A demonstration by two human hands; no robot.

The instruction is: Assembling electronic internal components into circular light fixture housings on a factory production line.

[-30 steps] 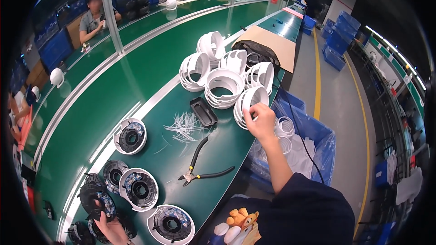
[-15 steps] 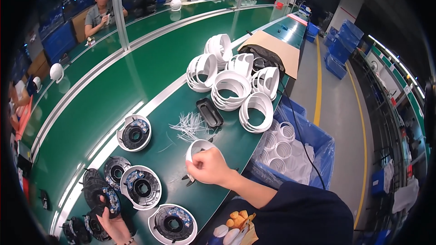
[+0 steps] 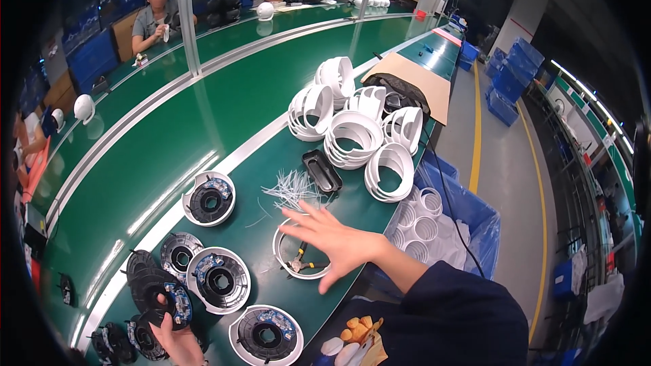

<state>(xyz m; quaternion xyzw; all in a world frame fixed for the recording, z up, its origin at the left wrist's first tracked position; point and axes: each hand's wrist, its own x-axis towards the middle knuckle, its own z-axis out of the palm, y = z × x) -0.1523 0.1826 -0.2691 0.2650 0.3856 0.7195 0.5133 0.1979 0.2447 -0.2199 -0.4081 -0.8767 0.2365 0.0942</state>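
White ring (image 3: 277, 247) over pliers (image 3: 296, 266)
L. hand (image 3: 179, 344): fingers curled, gripping black disc (image 3: 144, 290); R. hand (image 3: 339, 238): fingers spread, empty, nr. ring

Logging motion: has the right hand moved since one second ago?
Yes: the right hand moved left from a white plastic ring stack toward the black-handled metal pliers.

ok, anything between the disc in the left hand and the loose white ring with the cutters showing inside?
Yes: a white-rimmed unit lies between the disc in the left hand and the ring. The right hand, spread open, also covers the ring's right side. The cutters show inside it.
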